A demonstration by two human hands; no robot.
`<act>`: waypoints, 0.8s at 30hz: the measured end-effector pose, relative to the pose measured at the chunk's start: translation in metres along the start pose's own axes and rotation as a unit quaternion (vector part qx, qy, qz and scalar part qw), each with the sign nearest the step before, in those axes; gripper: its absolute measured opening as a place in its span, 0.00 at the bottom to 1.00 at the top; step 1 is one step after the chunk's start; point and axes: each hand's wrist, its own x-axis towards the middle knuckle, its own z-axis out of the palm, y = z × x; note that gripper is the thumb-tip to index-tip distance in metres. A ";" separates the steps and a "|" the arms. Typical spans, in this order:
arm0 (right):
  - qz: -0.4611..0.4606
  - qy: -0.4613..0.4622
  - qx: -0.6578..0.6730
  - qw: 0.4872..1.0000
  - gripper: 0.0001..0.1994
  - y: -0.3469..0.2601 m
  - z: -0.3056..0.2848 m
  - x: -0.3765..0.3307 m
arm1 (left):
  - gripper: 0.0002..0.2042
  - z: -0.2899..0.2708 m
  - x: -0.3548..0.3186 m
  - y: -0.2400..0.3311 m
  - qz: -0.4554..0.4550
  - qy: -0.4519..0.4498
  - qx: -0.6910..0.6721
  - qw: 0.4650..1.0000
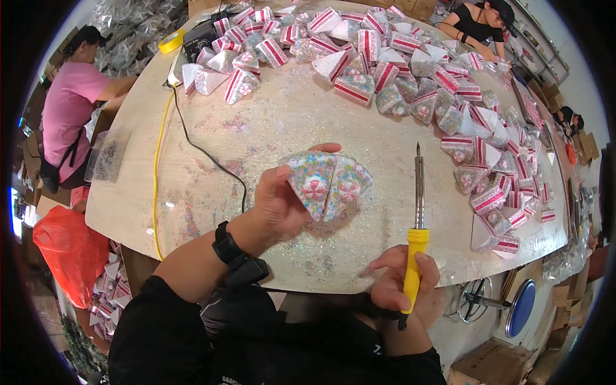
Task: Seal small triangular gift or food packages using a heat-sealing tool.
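1. Yellow-handled soldering iron (416,247) was in the person's right hand (390,289), fingers wrapped round the grip, metal tip pointing up and away from the body. Not touching anything, as far as I could see.
2. Left hand (282,208) had its fingers gripping two glittery wedges (314,186) side by side, held up above the tabletop (131,205). Each one had a little red-and-white candy swirl on it, and a thin dark seam ran between them.
3. Loads more wedges (369,45), lots of them with red stripes, were heaped along the far and right sides. Loose glitter was everywhere, btw.
4. Over on the left, a yellow cable (159,147) and a black cord (187,133) trailed across, with a yellow tape roll (171,45) near the far edge.
5. Someone in a pink top (74,93) sat off to the left.
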 end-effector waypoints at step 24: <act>0.015 -0.094 -0.108 0.990 0.15 -0.017 -0.020 0.011 | 0.36 -0.012 0.003 -0.007 0.150 0.129 0.136 0.971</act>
